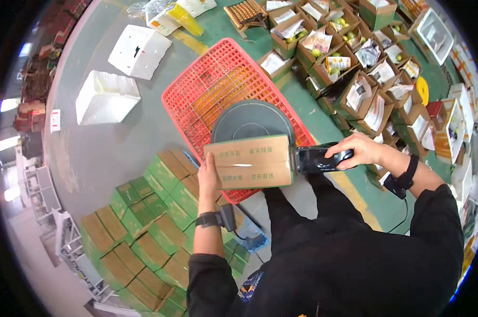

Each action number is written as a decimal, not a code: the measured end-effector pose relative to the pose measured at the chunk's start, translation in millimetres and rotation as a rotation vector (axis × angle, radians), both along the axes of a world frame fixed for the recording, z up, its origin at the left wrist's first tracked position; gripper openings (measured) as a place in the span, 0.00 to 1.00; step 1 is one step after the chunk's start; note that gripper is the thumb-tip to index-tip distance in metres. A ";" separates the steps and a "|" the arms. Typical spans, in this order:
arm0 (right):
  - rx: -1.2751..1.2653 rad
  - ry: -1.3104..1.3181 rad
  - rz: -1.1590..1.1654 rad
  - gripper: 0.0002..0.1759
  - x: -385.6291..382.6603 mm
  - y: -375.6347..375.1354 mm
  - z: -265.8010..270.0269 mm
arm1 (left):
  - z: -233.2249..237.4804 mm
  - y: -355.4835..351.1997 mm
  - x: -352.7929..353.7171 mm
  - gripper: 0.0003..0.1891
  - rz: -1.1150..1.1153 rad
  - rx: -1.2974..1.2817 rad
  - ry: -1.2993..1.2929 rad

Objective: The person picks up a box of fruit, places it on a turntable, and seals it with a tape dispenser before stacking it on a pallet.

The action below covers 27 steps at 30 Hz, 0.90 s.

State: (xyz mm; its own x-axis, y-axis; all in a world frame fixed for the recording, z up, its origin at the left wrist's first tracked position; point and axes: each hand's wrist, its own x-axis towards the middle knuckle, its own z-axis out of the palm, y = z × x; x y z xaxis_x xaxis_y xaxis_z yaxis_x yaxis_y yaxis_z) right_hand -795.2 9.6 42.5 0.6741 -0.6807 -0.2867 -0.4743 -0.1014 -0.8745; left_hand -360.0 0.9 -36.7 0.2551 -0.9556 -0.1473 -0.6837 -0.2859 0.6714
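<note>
A closed cardboard carton (248, 164) with printed characters and green edges lies across the front of a round dark grey lid or stool top (252, 119). My left hand (208, 171) grips its left end, the thumb on top. At the carton's right end, my right hand (354, 150) holds a glossy black handheld device (319, 159) with its end against or right beside the carton. I cannot make out what kind of device it is. Under the round top is an upturned red plastic crate (196, 92) with a lattice surface.
Stacked green-and-brown cartons (149, 227) fill the lower left. Several open cartons (334, 58) with fruit and paper stand at the upper right. White foam boxes (108, 98) lie on the grey floor to the left. A wooden stool (245, 13) stands beyond the crate.
</note>
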 end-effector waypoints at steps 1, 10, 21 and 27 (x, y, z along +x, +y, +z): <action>-0.007 0.017 -0.017 0.21 -15.8 2.1 -21.8 | -5.2 -9.5 1.3 0.30 -0.006 0.472 0.310; 0.166 -0.326 -0.079 0.21 1.1 -36.2 -118.2 | -46.9 20.7 19.5 0.27 0.473 0.444 1.217; 1.081 -0.668 -0.517 0.15 21.2 -109.3 -174.7 | 38.6 12.7 -8.6 0.09 -0.714 1.056 -0.093; 1.022 -0.734 -0.499 0.17 23.2 -112.1 -165.5 | 76.4 -100.2 -185.7 0.44 -2.095 -0.020 -0.790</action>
State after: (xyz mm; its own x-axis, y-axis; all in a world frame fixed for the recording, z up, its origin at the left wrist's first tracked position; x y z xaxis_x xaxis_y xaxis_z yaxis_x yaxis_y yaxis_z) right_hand -772.0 -102.6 -123.0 0.6349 -0.5966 -0.4909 0.3359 0.7853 -0.5201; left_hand -545.7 -99.3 39.7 -0.8261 0.1339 -0.5474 0.0356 0.9818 0.1865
